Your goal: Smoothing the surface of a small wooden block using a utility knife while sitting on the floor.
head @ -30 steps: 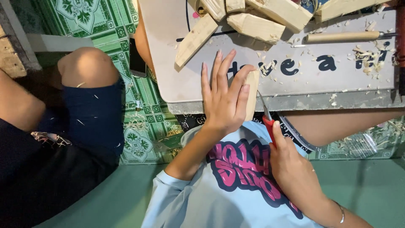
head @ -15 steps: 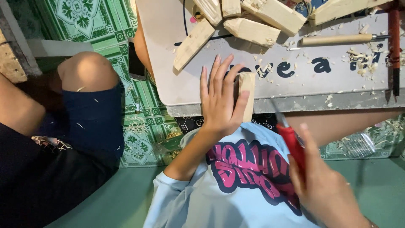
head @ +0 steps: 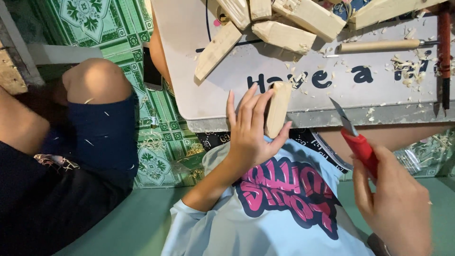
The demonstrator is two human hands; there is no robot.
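The left hand [head: 251,132] wraps a wood block [head: 278,109] at the near edge of the table [head: 332,109]. The right hand [head: 395,204], closed around a red-handled knife [head: 356,140], has pulled back from the block, so no cutting now.

On the lap board [head: 199,95]: six wood blocks [head: 284,35], two wooden-handled tools [head: 379,46]; one red knife [head: 358,142] beside it.

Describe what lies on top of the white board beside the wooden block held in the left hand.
On the board: cut wood pieces, a wooden-handled tool and shavings. The left hand covers part of the block.
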